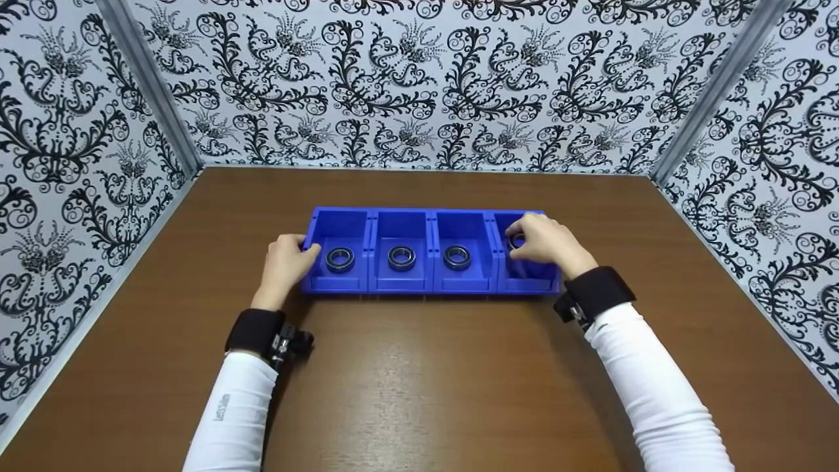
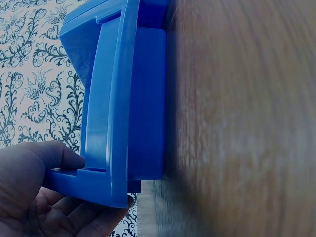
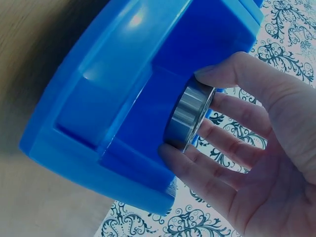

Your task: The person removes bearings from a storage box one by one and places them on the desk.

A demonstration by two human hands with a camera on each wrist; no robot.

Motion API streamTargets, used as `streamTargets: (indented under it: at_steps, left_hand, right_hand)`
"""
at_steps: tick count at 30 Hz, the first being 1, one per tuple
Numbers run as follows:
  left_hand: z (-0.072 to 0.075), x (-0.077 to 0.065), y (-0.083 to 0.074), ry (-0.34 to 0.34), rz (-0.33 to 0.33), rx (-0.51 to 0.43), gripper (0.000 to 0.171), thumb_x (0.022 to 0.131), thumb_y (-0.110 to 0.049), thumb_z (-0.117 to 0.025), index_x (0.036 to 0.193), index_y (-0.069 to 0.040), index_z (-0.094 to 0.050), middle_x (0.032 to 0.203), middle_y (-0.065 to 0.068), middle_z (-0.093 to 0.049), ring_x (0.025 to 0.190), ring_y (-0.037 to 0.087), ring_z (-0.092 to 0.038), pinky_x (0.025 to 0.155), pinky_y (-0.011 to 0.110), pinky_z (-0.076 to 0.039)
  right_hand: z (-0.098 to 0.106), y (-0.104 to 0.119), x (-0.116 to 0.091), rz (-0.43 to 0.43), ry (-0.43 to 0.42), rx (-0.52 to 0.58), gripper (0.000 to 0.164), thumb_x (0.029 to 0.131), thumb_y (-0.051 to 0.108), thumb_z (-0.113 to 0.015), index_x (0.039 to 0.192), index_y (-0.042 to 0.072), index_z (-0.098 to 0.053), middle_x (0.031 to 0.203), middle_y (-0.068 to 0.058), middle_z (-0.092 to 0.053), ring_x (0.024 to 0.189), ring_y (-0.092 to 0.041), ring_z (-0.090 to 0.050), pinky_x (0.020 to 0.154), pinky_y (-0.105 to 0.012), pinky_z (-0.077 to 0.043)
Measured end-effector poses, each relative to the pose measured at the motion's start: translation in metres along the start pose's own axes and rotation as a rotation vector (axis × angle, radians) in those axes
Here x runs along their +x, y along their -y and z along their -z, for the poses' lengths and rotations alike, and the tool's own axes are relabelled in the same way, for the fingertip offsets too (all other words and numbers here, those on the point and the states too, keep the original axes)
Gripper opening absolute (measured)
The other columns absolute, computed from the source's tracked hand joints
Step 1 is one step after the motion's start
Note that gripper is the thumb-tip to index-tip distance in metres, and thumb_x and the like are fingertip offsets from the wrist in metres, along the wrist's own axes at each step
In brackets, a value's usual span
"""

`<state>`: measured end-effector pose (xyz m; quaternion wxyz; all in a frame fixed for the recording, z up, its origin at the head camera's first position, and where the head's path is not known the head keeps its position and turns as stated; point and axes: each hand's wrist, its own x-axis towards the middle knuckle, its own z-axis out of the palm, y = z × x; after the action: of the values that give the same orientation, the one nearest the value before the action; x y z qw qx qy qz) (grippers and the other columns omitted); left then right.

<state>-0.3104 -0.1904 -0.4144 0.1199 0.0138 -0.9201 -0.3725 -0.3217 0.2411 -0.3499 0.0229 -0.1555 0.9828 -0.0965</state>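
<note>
A row of joined blue bins [image 1: 400, 286] sits on the table. My left hand [image 1: 286, 263] grips its left side wall, thumb inside and fingers outside, as the left wrist view shows. Over the rightmost compartment, my right hand [image 1: 544, 239] holds a metal ball bearing [image 3: 189, 111] on edge between thumb and fingertips. In the other compartments lie three more bearings, one in each: a left bearing [image 1: 340, 269], a middle one [image 1: 402, 267] and a right one [image 1: 457, 267]. The right fingers partly cover the held bearing in the head view.
The brown wooden table [image 1: 406, 380] spreads around the bins. Patterned wall panels [image 1: 406, 78] with grey metal corner posts [image 1: 721, 92] enclose its back and sides. Black straps with small cameras circle both wrists.
</note>
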Motion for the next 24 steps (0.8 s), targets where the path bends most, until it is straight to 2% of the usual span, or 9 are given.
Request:
streamTargets:
  at_steps: [6, 15, 24]
  left_hand:
    - [0.000, 0.000, 0.000, 0.004, -0.001, -0.007, 0.026, 0.088, -0.016, -0.058, 0.064, -0.012, -0.049, 0.058, -0.005, -0.038, 0.058, 0.015, -0.038, 0.055, 0.029, -0.030]
    - [0.000, 0.000, 0.001, 0.002, 0.013, 0.004, 0.019, 0.090, -0.018, -0.059, 0.078, -0.005, -0.064, 0.067, 0.001, -0.051, 0.067, 0.021, -0.048, 0.059, 0.030, -0.035]
    - [0.000, 0.000, 0.000, -0.001, 0.011, -0.001, 0.020, 0.089, -0.017, -0.058, 0.073, -0.006, -0.061, 0.065, 0.000, -0.049, 0.065, 0.021, -0.047, 0.058, 0.029, -0.034]
  right_hand:
    - [0.003, 0.001, -0.001, 0.006, -0.008, 0.007, 0.046, 0.077, 0.021, -0.072, 0.120, 0.007, -0.071, 0.129, -0.021, -0.065, 0.123, -0.044, -0.057, 0.096, -0.061, -0.047]
    - [0.006, 0.002, -0.001, 0.006, -0.008, 0.011, 0.048, 0.077, 0.022, -0.073, 0.123, 0.006, -0.070, 0.130, -0.022, -0.063, 0.123, -0.043, -0.057, 0.098, -0.060, -0.047]
    - [0.013, 0.005, 0.000, 0.000, 0.002, 0.003, 0.048, 0.078, 0.021, -0.071, 0.124, 0.007, -0.070, 0.131, -0.022, -0.063, 0.122, -0.042, -0.058, 0.097, -0.060, -0.047]
